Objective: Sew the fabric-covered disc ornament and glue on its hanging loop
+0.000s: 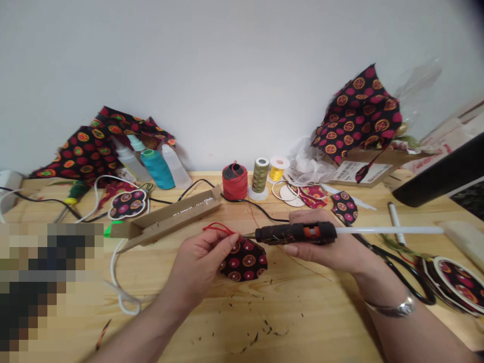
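My left hand (206, 257) pinches the upper edge of a round, scalloped fabric piece (247, 262), black with red and orange circles. A red cord (217, 227) loops out above those fingertips. In my right hand (321, 254) is a black hot glue gun (295, 233), its nozzle pointing left right at the left fingertips and the fabric's top edge. A long white glue stick (389, 230) sticks out of the gun's back end. Whether the nozzle touches the fabric is too small to tell.
Behind my hands lie an open cardboard box (174, 217), a red thread spool (235, 181), a green spool (260, 175) and a yellow spool (279, 169). Black-handled scissors (404, 275) lie under my right forearm. Patterned fabric (357, 116) leans at the back right. A white cord (121, 287) runs at left.
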Demonstrator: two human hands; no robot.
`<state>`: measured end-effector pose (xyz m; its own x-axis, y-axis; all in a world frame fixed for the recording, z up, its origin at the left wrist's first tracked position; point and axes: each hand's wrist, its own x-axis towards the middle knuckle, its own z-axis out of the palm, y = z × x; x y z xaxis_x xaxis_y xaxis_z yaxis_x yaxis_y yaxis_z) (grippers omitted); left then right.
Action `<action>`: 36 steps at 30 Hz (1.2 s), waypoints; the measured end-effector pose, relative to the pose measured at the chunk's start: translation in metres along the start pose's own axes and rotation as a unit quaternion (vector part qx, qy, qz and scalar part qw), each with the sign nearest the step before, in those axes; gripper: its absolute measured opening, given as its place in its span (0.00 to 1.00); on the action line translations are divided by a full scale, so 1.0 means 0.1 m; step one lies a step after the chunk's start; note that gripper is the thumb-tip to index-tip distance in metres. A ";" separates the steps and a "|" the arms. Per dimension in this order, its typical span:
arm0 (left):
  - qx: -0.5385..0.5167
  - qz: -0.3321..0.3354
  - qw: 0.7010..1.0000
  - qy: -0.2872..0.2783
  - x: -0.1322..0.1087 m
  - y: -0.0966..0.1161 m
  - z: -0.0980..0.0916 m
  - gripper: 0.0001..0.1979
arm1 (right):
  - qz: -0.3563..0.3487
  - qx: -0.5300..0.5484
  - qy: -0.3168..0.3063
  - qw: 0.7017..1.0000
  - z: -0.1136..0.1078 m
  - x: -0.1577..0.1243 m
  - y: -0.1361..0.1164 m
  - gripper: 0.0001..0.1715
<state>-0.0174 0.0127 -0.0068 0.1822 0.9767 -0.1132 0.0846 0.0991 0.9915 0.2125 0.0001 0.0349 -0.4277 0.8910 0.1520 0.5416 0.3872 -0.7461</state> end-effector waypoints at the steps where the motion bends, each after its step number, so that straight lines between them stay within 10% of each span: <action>1: 0.003 -0.001 1.000 0.000 0.00 0.00 0.00 0.07 | 0.004 0.002 0.000 1.000 0.00 0.00 0.00 0.21; 36: -0.046 -0.003 0.990 -0.130 -0.09 0.13 -0.04 0.05 | 0.003 0.194 -0.101 0.976 -0.10 -0.06 0.18 0.19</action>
<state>-0.0217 0.0061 0.0068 0.4297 0.8949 -0.1205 -0.0014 0.1341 0.9910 0.2320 0.0046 0.0275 -0.5804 0.8131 0.0444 0.2473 0.2280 -0.9417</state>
